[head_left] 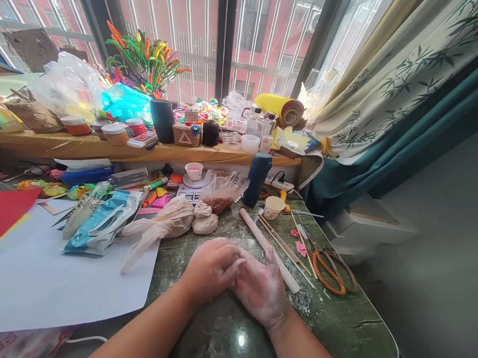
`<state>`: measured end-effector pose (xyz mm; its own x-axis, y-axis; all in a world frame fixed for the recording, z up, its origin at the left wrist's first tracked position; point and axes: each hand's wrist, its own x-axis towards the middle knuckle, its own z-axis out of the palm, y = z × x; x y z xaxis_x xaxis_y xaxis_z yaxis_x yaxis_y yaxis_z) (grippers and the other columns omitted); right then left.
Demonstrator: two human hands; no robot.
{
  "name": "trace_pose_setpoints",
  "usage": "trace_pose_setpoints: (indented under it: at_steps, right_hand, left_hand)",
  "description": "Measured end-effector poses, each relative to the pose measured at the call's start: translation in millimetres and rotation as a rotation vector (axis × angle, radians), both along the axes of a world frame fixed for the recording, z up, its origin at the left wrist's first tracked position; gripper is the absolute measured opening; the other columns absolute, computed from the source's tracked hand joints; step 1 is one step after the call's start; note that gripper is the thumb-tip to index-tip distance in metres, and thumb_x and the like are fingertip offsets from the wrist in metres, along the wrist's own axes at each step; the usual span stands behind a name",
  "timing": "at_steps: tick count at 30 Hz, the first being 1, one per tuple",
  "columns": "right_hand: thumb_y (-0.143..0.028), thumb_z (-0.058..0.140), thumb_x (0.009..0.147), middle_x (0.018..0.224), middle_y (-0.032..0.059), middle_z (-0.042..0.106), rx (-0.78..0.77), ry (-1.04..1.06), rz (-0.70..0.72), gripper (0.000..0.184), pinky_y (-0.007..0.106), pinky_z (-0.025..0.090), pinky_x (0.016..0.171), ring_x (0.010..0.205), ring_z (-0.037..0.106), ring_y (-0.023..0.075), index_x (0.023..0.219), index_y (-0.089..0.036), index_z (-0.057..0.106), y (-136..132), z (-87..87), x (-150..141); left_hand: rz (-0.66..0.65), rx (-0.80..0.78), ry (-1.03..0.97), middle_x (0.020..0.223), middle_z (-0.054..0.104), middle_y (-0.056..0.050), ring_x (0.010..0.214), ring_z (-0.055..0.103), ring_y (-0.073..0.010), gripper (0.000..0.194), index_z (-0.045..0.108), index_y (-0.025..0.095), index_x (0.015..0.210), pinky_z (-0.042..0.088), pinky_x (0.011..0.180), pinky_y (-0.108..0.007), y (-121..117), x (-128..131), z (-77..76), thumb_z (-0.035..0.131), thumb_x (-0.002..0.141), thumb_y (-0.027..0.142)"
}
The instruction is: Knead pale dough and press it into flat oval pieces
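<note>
Cupping left hand (215, 266) over powdery right hand (259, 288); cannot tell whether gripping anything between, nor read blue-and-white plastic packet (95, 233).

Lumps (205, 224): two, off-white, rounded, uneven; the smaller rests atop the larger, on the bench (351, 326) just beyond the left hand (214, 264).

Rod (256, 233): one, pale, straight, cylindrical; lies flat and aslant to the right of the lumps, its middle partly hidden by the right hand (259, 287).

The left hand (213, 267) has its palm hidden.
</note>
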<state>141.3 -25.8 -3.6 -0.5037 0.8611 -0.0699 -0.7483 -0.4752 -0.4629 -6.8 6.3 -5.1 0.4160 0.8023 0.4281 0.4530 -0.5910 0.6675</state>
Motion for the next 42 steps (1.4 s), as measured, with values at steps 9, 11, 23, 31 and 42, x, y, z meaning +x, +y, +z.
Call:
trace_pose_setpoints:
  at_steps: [9, 11, 23, 31, 42]
  right_hand:
    - [-0.046, 0.069, 0.088, 0.098, 0.0080, 0.074, 0.185, -0.795, -0.564, 0.029, 0.038, 0.052, 0.091, 0.094, 0.068, 0.0232, 0.097, -0.019, 0.072, 39.3, -5.0, 37.0]
    - [-0.043, 0.057, 0.093, 0.109, 0.0087, 0.074, 0.383, -1.246, -0.644, 0.030, 0.035, 0.050, 0.092, 0.102, 0.067, 0.0234, 0.108, -0.020, 0.071, 73.5, 19.3, 66.1]
    - [-0.038, 0.059, 0.089, 0.085, 0.0183, 0.076, 0.690, -2.459, 0.038, 0.034, 0.035, 0.045, 0.077, 0.090, 0.070, 0.0303, 0.070, -0.016, 0.076, 190.4, 42.6, 84.9]
    - [-0.040, 0.063, 0.088, 0.076, 0.0155, 0.073, 0.769, -2.506, 0.209, 0.037, 0.032, 0.044, 0.071, 0.081, 0.069, 0.0275, 0.059, -0.017, 0.070, 200.0, 31.7, 86.2]
    - [-0.041, 0.046, 0.099, 0.081, 0.0082, 0.073, 0.956, -2.340, -0.253, 0.037, 0.031, 0.048, 0.069, 0.079, 0.068, 0.0235, 0.081, -0.020, 0.071, 135.1, 64.7, 65.9]
  left_hand:
    - [0.315, -0.633, -0.747, 0.040, 0.046, 0.000, 0.042, 0.042, -0.0130, 0.058, 0.055, 0.020, 0.048, 0.036, 0.050, -0.027, 23.2, -11.8, -5.7, 0.058, 0.086, 0.063]
    - [0.317, -0.675, -0.885, 0.040, 0.047, 0.000, 0.042, 0.043, -0.0123, 0.058, 0.052, 0.020, 0.048, 0.036, 0.048, -0.026, 24.5, -10.1, -6.4, 0.059, 0.085, 0.064]
    - [0.186, -1.146, -1.543, 0.082, 0.070, -0.006, 0.066, 0.070, -0.0144, 0.027, 0.063, 0.013, 0.095, 0.060, 0.062, -0.025, 21.1, -10.1, -2.6, 0.053, 0.099, 0.038]
    - [0.193, -1.167, -1.590, 0.101, 0.074, -0.015, 0.080, 0.076, -0.0194, 0.022, 0.064, 0.009, 0.110, 0.064, 0.069, -0.027, 24.0, -8.9, -8.4, 0.054, 0.099, 0.025]
    - [0.197, -1.172, -1.583, 0.097, 0.074, -0.015, 0.082, 0.076, -0.0211, 0.021, 0.062, 0.008, 0.111, 0.064, 0.075, -0.030, 23.3, -7.0, -7.4, 0.054, 0.100, 0.025]
